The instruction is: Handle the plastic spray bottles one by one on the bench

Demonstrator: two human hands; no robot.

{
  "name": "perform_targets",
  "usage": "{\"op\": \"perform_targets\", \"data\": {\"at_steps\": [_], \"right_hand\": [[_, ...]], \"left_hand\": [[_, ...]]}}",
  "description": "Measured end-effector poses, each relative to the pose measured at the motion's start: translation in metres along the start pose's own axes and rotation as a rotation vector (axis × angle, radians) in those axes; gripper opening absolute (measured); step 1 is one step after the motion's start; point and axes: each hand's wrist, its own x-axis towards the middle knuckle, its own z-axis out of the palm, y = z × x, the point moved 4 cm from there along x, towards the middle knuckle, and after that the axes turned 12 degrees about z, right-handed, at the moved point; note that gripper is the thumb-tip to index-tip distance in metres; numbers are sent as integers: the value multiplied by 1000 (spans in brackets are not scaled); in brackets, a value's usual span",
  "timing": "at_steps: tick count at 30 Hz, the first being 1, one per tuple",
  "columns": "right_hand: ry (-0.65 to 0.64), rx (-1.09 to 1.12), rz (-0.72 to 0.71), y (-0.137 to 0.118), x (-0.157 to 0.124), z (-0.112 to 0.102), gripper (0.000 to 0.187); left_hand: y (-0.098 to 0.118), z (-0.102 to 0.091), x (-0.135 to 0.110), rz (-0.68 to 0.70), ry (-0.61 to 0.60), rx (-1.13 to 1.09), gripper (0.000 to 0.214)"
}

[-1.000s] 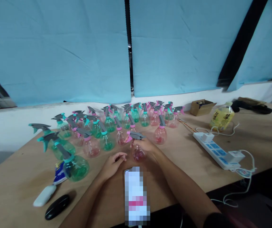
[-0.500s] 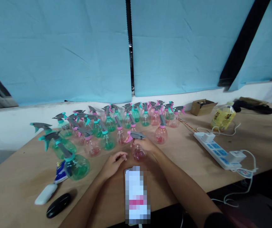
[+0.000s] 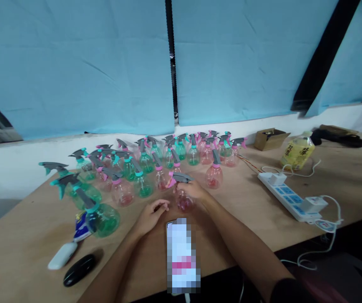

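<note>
My right hand (image 3: 191, 189) is wrapped around the neck of a pink spray bottle (image 3: 184, 202) with a grey and pink spray head. The bottle stands upright on the table just beyond the phone, its trigger pointing left. My left hand (image 3: 152, 214) rests on the table left of that bottle, fingers loosely curled and a gap between them and the thumb; nothing shows in it. A green spray bottle (image 3: 143, 185) and a clear pink spray bottle (image 3: 123, 193) stand beyond my left hand. Another pink spray bottle (image 3: 214, 176) is to the right of my right hand.
Several more green and pink spray bottles crowd the back of the wooden table (image 3: 238, 202). A phone (image 3: 183, 252), a white case (image 3: 62, 255), a black case (image 3: 79, 270) and a blue packet (image 3: 82, 227) lie near me. To the right are a power strip (image 3: 288, 198), yellow-labelled bottle (image 3: 297, 151) and cardboard box (image 3: 270, 139).
The whole view has shifted very slightly. My right hand stays on the pink spray bottle, and my left hand keeps its place on the table.
</note>
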Motion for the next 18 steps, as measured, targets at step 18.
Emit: {"op": "perform_targets", "data": {"at_steps": [18], "right_hand": [[679, -303, -151, 15, 0, -34, 26]], "left_hand": [[0, 0, 1, 10, 6, -4, 37]]}}
